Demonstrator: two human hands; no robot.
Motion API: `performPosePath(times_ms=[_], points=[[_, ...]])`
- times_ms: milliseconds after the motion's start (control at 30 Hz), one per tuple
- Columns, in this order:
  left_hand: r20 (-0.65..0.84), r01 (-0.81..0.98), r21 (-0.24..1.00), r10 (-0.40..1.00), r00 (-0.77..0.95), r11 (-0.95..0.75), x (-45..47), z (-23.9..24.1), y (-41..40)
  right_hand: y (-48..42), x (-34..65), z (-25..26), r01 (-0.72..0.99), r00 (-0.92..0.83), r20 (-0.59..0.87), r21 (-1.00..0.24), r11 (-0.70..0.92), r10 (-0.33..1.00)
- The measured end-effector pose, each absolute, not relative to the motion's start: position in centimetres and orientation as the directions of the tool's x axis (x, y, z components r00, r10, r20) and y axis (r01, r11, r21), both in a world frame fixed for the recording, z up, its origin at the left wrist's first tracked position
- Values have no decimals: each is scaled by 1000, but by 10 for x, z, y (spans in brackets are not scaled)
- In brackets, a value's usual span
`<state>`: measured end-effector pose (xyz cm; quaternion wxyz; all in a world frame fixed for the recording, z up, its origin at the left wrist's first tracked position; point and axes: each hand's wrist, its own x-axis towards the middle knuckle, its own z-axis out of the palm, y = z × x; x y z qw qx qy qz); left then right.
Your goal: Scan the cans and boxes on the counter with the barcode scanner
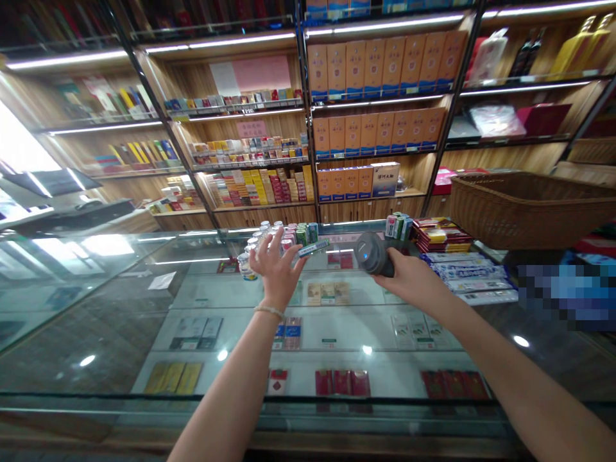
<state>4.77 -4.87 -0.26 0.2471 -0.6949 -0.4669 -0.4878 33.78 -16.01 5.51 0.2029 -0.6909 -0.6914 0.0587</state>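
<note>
My left hand [276,268] is over the glass counter, pinching a slim green-and-white pack [314,248], which looks like chewing gum, between thumb and fingers. Its long side points to the right. Just behind this hand stand small white-capped bottles [249,272] and a cluster of small pink and green containers [304,232], partly hidden by the fingers. My right hand [402,273] grips a dark grey handheld barcode scanner [371,253] with a rounded head and a small blue light. A gap separates the scanner from the pack.
Under the glass counter [356,327] lie rows of flat boxes. To the right are red-and-yellow packets [443,235], blue-and-white packets [469,273] and a wicker basket [534,212]. More small containers [398,226] stand behind the scanner. Stocked shelves [308,109] line the back wall.
</note>
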Motion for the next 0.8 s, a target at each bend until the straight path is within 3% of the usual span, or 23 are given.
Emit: performPosePath(times_ms=[133, 300, 800], points=[[922, 901, 58, 368, 117, -430, 46, -4, -47, -158, 340, 59, 962, 72, 158, -272, -27, 985], [920, 892, 75, 375, 111, -447, 48, -3, -47, -155, 341, 56, 984, 93, 160, -167, -66, 983], [921, 872, 87, 372, 114, -482, 50, -4, -45, -138, 351, 21, 999, 20, 52, -45, -18, 998]])
